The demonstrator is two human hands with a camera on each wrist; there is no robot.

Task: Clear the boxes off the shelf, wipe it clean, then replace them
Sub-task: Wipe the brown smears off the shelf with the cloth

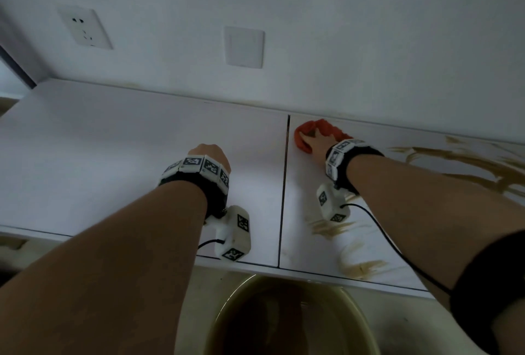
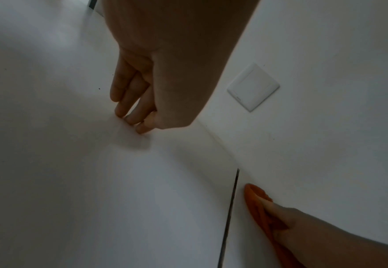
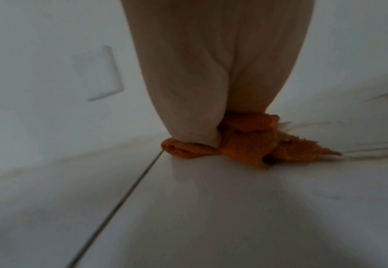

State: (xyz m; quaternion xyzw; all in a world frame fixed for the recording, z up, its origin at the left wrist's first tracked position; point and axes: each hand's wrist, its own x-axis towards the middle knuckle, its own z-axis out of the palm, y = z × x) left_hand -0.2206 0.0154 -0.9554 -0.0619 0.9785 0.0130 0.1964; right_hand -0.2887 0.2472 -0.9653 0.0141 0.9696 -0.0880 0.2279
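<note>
You're pressing the orange cloth [image 1: 305, 134] w/ your right hand [image 1: 318, 141], fingers curled into it, on the shelf [image 1: 142, 141]. Left hand [image 2: 133, 94] is resting open, fingertips down. Brown streaks [image 1: 468, 161] right of the cloth prob smearing if it's saturated.

Head view down over shelf [image 1: 113, 155], wrist views close along it, all 3 sharing seam [image 1: 284, 184]

Both forearms reach forward over the shelf [image 1: 113, 133], bare, each with a marker-covered band at the wrist. The left hand [image 2: 140, 94] points down, its straight fingertips [image 2: 142, 129] touching the shelf left of its seam. The right hand [image 1: 316, 141] is stretched farther, near the shelf's back edge just right of the seam, fingers bunched around an orange cloth [image 1: 309, 130] and pressing it down.
</note>
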